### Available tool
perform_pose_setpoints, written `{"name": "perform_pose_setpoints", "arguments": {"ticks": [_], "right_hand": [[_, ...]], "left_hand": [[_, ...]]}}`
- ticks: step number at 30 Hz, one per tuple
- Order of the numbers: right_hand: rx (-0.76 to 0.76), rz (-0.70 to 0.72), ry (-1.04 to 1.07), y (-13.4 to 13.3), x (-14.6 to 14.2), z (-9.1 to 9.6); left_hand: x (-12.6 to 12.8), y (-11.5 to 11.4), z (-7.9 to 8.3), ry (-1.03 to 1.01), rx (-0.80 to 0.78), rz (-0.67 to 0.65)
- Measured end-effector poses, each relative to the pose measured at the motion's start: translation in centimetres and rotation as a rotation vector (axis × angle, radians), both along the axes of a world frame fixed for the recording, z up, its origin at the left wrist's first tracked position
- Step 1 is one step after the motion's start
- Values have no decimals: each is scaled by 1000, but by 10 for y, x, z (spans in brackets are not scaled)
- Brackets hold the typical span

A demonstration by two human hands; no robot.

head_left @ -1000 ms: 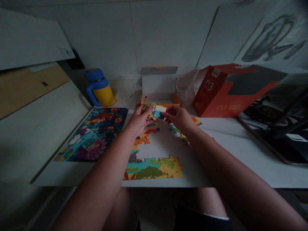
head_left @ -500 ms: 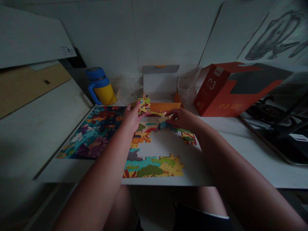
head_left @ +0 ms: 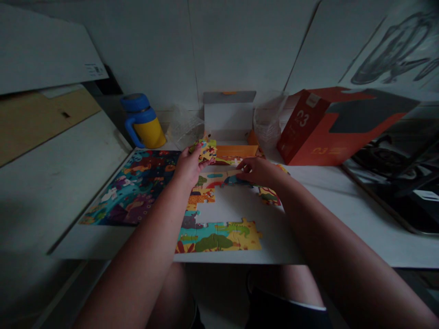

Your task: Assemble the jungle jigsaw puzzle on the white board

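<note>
My left hand (head_left: 187, 167) is closed on a small stack of colourful puzzle pieces (head_left: 206, 150), held just above the table's far side. My right hand (head_left: 257, 171) lies on the upper row of a partly assembled jigsaw (head_left: 219, 235), its fingertips pressing a piece (head_left: 232, 173) down onto the row. The jigsaw has a bare white gap in its middle, with joined pieces along the left, bottom and top. Left of it lies a finished dark-blue puzzle picture (head_left: 133, 189).
An open white-and-orange puzzle box (head_left: 230, 123) stands behind the hands. A blue-and-yellow mug (head_left: 144, 123) sits at the back left, clear plastic bags (head_left: 267, 121) beside the box, a large red carton (head_left: 329, 125) at the right, and dark equipment (head_left: 394, 178) at far right.
The right hand took a piece away from the stack in the left hand and lowered it onto the jigsaw's top row. The left hand drew slightly left with the remaining pieces.
</note>
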State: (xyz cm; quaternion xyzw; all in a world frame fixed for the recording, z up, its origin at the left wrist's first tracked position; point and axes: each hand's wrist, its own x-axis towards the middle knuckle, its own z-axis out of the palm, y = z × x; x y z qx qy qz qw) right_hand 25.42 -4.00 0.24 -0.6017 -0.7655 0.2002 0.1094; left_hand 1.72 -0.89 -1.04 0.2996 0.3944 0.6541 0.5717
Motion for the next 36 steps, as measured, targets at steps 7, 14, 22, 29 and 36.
{"name": "perform_pose_setpoints", "arguments": {"ticks": [7, 14, 22, 29, 36], "right_hand": [[-25, -37, 21, -9, -14, 3], [163, 46, -155, -1, 12, 6], [53, 198, -406, -4, 34, 18], [-44, 166, -480, -7, 44, 21], [-21, 207, -396, -12, 50, 21]], "left_hand": [[0, -2, -1, 22, -19, -77], [4, -2, -9, 62, 0, -180], [4, -5, -3, 61, -13, -154], [4, -4, -4, 54, -23, -149], [4, -5, -4, 79, -11, -134]]}}
